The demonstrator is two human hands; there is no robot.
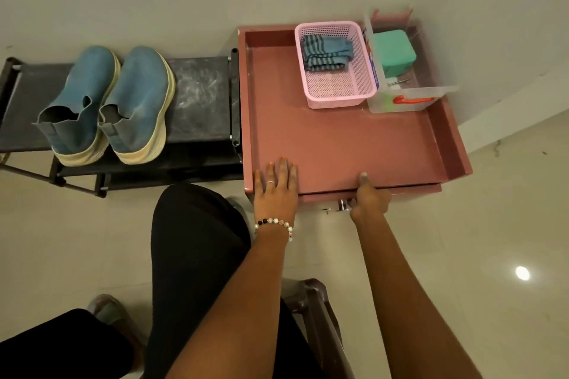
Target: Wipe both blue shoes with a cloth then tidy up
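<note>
Two blue shoes with cream soles stand side by side on a black shoe rack (200,92): the left shoe (78,101) and the right shoe (138,101). A folded blue striped cloth (326,52) lies in a pink basket (335,92) inside an open pink drawer (338,138). My left hand (275,184) rests flat on the drawer's front edge, fingers straight. My right hand (369,194) grips the drawer's front, thumb over the rim and fingers curled underneath by the metal handle (341,204).
A clear plastic box (409,98) with a green case (394,52) and a red-handled item sits at the drawer's back right. White walls stand behind. My black-clad knees are in the foreground, and a dark stool (320,317) stands beneath my arms on the pale tiled floor.
</note>
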